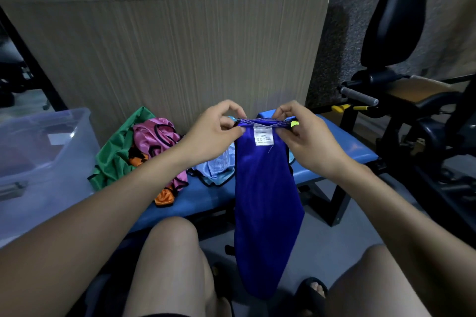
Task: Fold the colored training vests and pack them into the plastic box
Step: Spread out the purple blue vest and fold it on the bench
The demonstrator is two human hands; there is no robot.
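Observation:
A dark blue vest (266, 203) hangs in the air in front of me, its white label facing me near the top seam. My left hand (213, 134) pinches the top edge on the left, my right hand (304, 136) pinches it on the right. The vest hangs down between my knees. On the blue bench (342, 136) lie a green vest (113, 154), a pink vest (154, 136), an orange vest (164, 197) and a light blue vest (216, 170), all crumpled. A clear plastic box (43, 162) stands at the left.
A brown corrugated board (167, 46) stands upright behind the bench. Black gym equipment (412, 110) with a padded seat fills the right side. My bare knees and sandalled feet are at the bottom of the view.

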